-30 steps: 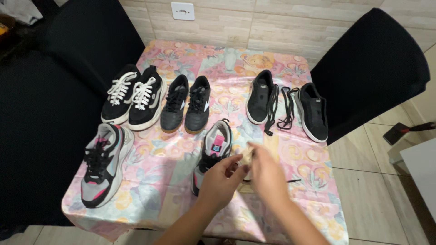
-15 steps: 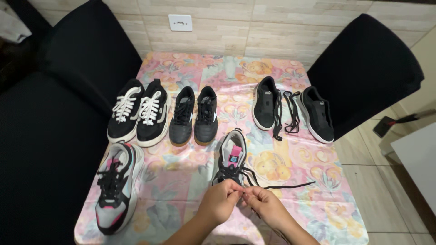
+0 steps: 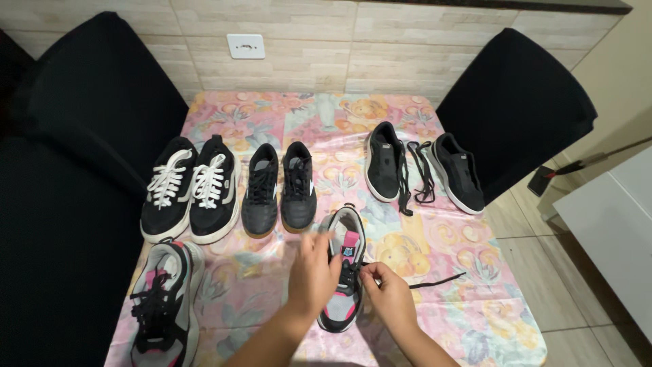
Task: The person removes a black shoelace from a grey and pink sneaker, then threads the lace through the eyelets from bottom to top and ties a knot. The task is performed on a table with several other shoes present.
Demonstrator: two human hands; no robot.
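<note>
Pinching black lace (image 3: 435,281) with right hand (image 3: 388,297), left hand (image 3: 314,272) spread open on grey-pink sneaker (image 3: 344,272)

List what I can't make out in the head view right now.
- Laces on the grey-pink shoe: covered by the left hand.
- Right hand grip on the black lace: fingertips too small.
- Matching shoe: toe cut by bottom edge.
</note>
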